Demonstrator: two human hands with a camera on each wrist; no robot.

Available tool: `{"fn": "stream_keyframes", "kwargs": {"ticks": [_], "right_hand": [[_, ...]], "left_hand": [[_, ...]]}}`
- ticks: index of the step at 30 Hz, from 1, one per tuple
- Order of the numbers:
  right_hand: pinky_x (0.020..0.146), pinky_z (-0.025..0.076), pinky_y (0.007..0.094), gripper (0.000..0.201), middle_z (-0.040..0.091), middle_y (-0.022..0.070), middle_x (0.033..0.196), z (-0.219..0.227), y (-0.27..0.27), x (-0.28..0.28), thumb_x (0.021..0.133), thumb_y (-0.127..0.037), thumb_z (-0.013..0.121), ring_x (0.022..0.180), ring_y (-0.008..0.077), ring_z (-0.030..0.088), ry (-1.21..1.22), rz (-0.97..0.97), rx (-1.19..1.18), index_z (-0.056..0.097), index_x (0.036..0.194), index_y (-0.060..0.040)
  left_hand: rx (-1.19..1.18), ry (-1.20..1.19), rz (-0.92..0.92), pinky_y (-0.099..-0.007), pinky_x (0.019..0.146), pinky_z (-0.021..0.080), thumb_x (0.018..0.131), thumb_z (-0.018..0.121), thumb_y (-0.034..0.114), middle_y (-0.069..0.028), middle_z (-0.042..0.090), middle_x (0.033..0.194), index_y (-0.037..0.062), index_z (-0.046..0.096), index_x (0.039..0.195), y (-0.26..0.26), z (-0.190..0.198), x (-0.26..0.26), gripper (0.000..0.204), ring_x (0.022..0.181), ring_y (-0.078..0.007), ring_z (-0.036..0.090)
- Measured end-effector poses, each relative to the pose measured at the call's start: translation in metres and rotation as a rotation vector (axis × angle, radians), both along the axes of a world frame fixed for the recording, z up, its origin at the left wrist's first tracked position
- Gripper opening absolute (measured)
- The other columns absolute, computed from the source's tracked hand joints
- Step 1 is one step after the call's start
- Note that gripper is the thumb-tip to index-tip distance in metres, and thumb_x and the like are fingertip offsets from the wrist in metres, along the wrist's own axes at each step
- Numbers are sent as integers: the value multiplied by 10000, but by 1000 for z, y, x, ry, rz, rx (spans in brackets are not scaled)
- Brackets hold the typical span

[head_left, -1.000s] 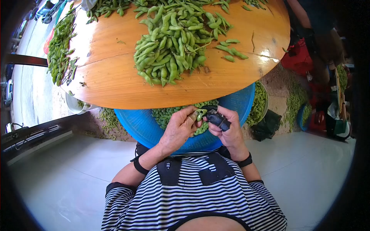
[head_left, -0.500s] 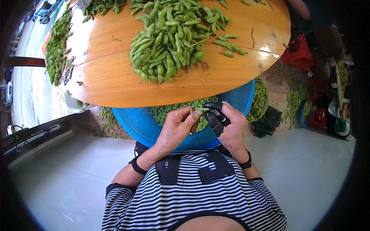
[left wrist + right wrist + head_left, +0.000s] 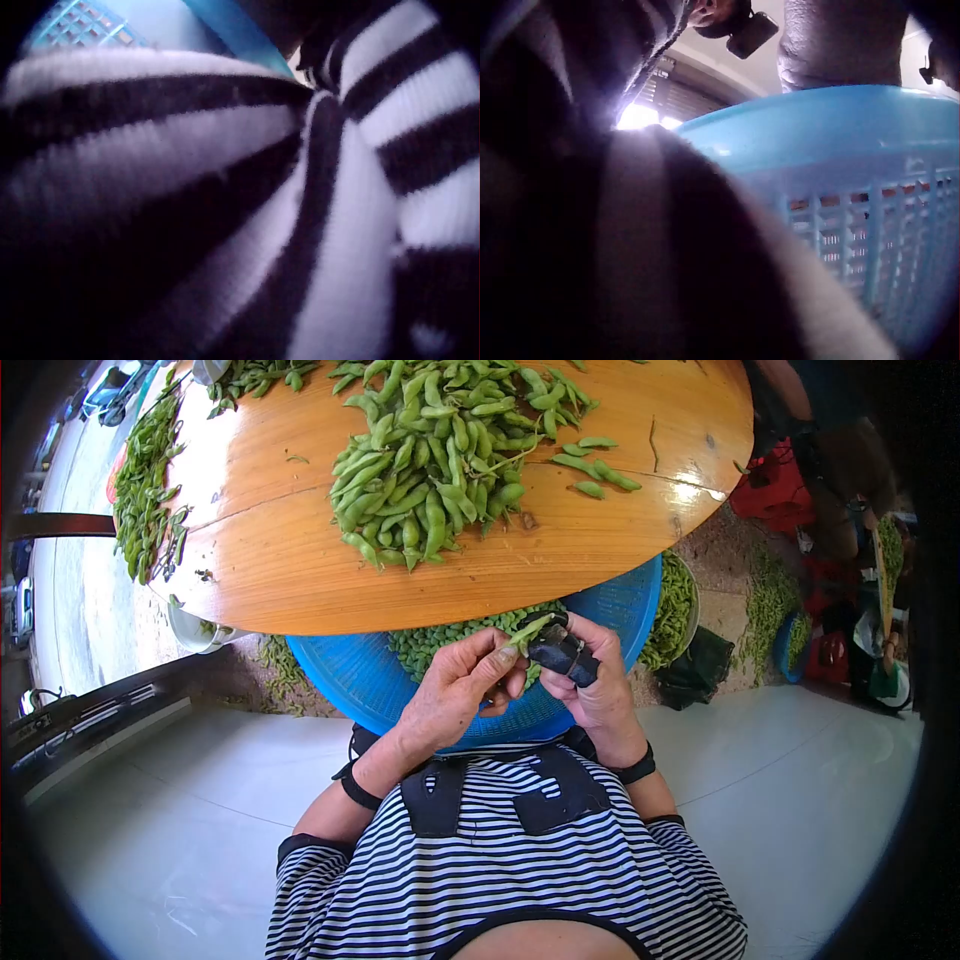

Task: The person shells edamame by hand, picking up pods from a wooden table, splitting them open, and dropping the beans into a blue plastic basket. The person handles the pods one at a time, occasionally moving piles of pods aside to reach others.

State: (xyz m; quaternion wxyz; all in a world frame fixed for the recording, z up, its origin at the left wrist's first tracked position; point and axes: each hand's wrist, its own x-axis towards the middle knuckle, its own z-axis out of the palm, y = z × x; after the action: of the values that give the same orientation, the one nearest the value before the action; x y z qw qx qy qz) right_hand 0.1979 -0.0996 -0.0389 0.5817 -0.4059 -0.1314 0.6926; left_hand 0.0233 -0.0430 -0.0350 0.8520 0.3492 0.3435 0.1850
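Note:
In the head view both hands meet over a blue basket (image 3: pixel 345 678) holding shelled green beans (image 3: pixel 425 650). A green soybean pod (image 3: pixel 530 630) slants between the hands. My left hand (image 3: pixel 455 690) pinches its lower end with thumb and finger. My right hand (image 3: pixel 598 695) has black coverings (image 3: pixel 560 652) on its thumb and finger, and these grip the pod's other end. The left wrist view is mostly striped shirt (image 3: pixel 345 225), with basket mesh (image 3: pixel 82 30) at its top corner. Basket wall (image 3: pixel 840 142) and dark cloth fill the right wrist view; neither wrist view shows its hand's fingers.
A wooden table (image 3: pixel 400 605) overhangs the basket's far side, bearing a heap of pods (image 3: pixel 430 470) and more pods (image 3: pixel 148 500) along its left edge. Right of the basket stands a bowl of pods (image 3: pixel 672 610) beside a dark bag (image 3: pixel 695 668). A white bucket (image 3: pixel 192 630) is left.
The hands stay over the basket. The pod between them now shows longer and slants up to the right. The right hand's black-covered fingers have shifted and closed together at it.

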Motion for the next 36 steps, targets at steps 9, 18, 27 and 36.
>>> {"fn": "stream_keyframes", "kwargs": {"ticks": [9, 18, 27, 36], "right_hand": [[569, 462, 217, 181, 638, 29, 755, 19, 2, -11, 869, -57, 667, 634, 75, 585, -901, 23, 149, 656, 1035, 17], [619, 483, 226, 187, 632, 3, 749, 27, -4, -2, 831, -26, 671, 696, 75, 607, -958, -9, 45, 678, 1018, -11], [576, 409, 223, 402, 582, -6, 799, 28, -60, 137, 780, 82, 565, 673, 78, 507, -1650, -184, -237, 638, 1167, 0], [659, 454, 238, 407, 600, 13, 820, 38, -42, 114, 796, 115, 546, 751, 84, 548, -1715, -175, -322, 626, 1180, 9]], "left_hand": [[-201, -166, 53, -210, 550, 345, 1034, 466, 191, -13, 555, 821, 40, 546, 989, 0, -13, 3, 176, 644, -88, 432], [-53, -68, 15, -281, 662, 474, 1007, 500, 128, -29, 575, 839, -6, 471, 1304, -2, -1, 3, 328, 736, -141, 540], [939, 451, -33, -294, 763, 521, 784, 651, -63, -112, 696, 914, 4, 703, 988, 34, 46, -52, 221, 871, -202, 662], [1499, 835, 294, -306, 713, 525, 780, 588, -149, -114, 592, 963, -14, 675, 1044, 91, 25, -67, 309, 845, -224, 640]]}}
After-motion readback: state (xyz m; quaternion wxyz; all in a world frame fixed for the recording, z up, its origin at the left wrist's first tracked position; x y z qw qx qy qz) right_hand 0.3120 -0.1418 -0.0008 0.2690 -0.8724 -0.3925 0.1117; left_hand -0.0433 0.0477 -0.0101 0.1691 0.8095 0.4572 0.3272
